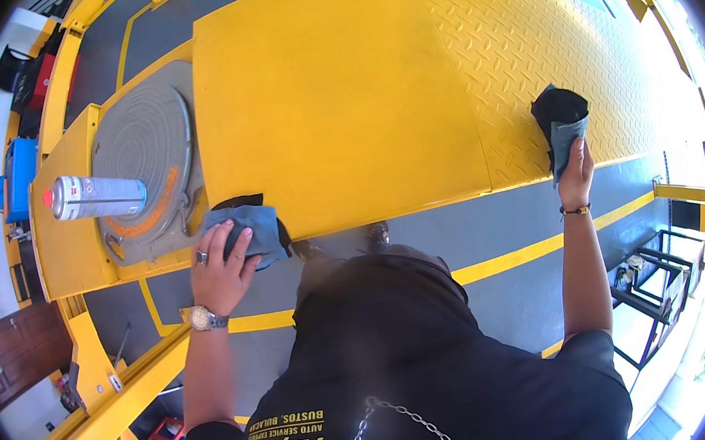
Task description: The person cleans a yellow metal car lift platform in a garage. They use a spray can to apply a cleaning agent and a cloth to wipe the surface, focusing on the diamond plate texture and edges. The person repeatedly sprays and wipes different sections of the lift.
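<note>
My left hand [223, 270], with a ring and a wristwatch, presses a blue-grey and black cloth [262, 235] against the near left edge of a yellow metal platform [333, 103]. Its fingers curl over the cloth. Farther right, my right hand [576, 177] grips a second cloth, a black and blue-grey one [563, 119], at its lower end. That cloth rests on the raised-pattern part of the platform. A silver spray can [100, 196] with a red tip stands or lies over a round grey turntable plate [136, 126], left of my left hand; I cannot tell which.
Yellow lift posts and beams [119, 391] frame the space on the left. The grey floor [508, 290] has yellow lines. A black metal frame [657, 297] stands at the lower right. On the left are a blue container [22, 180] and a brown door [21, 349].
</note>
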A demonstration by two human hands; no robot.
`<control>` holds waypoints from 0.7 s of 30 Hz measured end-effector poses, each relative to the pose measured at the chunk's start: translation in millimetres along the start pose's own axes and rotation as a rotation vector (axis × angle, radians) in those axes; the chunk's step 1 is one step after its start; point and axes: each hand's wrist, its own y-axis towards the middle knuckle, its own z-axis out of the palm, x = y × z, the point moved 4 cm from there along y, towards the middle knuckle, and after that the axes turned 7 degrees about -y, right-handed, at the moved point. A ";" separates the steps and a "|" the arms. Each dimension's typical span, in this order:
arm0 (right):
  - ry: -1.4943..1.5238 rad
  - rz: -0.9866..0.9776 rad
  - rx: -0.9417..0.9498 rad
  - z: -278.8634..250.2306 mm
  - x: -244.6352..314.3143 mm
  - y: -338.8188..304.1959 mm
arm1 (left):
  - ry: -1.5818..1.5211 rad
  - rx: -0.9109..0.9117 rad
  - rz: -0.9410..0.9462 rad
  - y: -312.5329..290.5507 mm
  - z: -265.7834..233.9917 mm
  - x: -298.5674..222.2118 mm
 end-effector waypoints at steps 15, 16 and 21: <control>0.147 -0.036 -0.287 5.1 -11.0 -0.5 | -0.185 0.166 0.276 179.5 56.9 -173.1; 0.144 -0.031 -0.256 7.7 -6.3 -0.1 | -0.228 0.165 0.287 195.9 58.5 -187.8; 0.094 0.026 -0.269 2.7 -14.4 7.1 | -0.335 0.057 0.253 256.2 88.5 -264.8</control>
